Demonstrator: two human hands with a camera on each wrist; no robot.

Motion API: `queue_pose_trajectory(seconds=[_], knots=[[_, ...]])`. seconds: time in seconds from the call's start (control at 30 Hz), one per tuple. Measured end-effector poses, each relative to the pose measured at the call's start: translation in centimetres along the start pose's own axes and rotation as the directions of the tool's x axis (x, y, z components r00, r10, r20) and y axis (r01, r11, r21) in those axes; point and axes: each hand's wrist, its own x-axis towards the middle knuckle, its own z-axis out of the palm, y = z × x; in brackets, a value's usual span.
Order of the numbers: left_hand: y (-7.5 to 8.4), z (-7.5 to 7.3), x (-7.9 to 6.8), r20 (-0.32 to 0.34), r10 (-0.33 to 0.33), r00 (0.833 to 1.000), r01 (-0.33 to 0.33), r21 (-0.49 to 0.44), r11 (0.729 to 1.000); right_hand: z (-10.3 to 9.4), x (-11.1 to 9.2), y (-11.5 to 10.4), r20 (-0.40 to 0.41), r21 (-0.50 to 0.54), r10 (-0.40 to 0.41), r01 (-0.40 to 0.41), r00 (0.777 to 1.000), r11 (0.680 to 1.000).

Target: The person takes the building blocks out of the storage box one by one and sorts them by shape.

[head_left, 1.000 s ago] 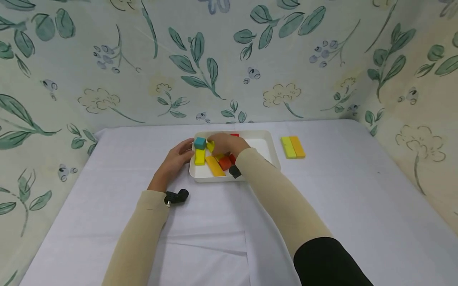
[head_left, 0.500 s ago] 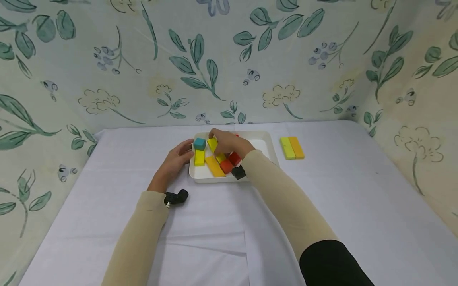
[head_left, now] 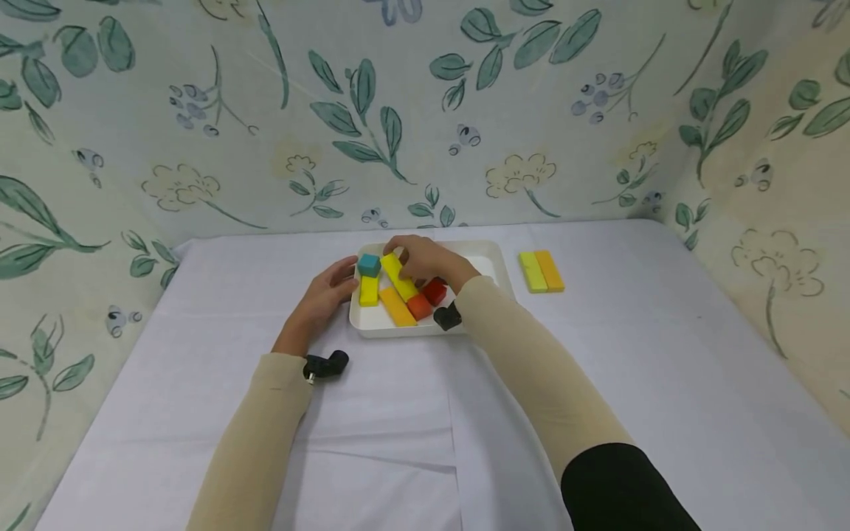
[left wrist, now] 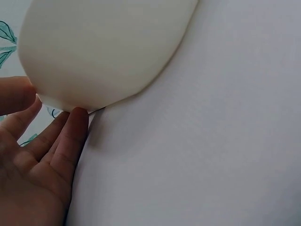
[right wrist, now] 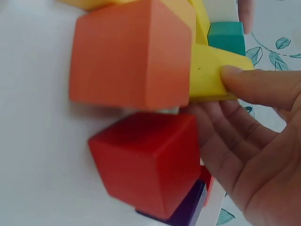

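Note:
My right hand (head_left: 428, 258) reaches into the white tray (head_left: 392, 332) and pinches a long yellow block (head_left: 400, 278). In the right wrist view the thumb lies on the yellow block (right wrist: 207, 75), with the other fingers under its far side. An orange-red cube (right wrist: 113, 61) and a red cube (right wrist: 150, 160) lie close beside that hand. My left hand (head_left: 325, 295) holds the tray at its left end; the left wrist view shows its fingertips on the tray wall (left wrist: 103, 56).
Inside the tray are also a teal cube (head_left: 369, 265), a shorter yellow block (head_left: 369, 291), an orange block (head_left: 397, 307) and a dark purple piece (right wrist: 186, 209), partly hidden. Right of the tray, a yellow-green block (head_left: 532, 272) and an orange block (head_left: 549, 271) lie side by side on the white cloth.
My right hand has shifted slightly right and back, uncovering more of the long yellow block and the red cube. The left hand stays at the tray's end.

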Motion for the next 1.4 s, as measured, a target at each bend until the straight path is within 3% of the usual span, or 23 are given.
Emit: queue_pose_trajectory(seconds=[0.33, 0.67, 0.97, 1.4], knots=[[-0.2, 0.1, 0.1, 0.000, 0.015, 1.000, -0.015, -0.002, 1.000, -3.0, -1.0, 2.3, -0.047, 0.090, -0.099, 0.103, 0.994, 0.991], [-0.3, 0.3, 0.3, 0.021, 0.033, 0.999, -0.032, -0.021, 0.999, -7.8, -5.5, 4.6, -0.180, 0.092, -0.155, 0.174, 0.971, 0.981], [-0.3, 0.2, 0.2, 0.014, 0.023, 1.000, -0.023, -0.014, 1.000, -10.6, -9.5, 7.9, -0.255, 0.061, -0.098, 0.117, 0.962, 0.991], [-0.2, -0.2, 0.1, 0.025, 0.021, 0.999, -0.021, 0.009, 1.000, -12.1, -11.7, 13.9, -0.260, 0.083, -0.025, 0.048, 0.965, 0.995]])
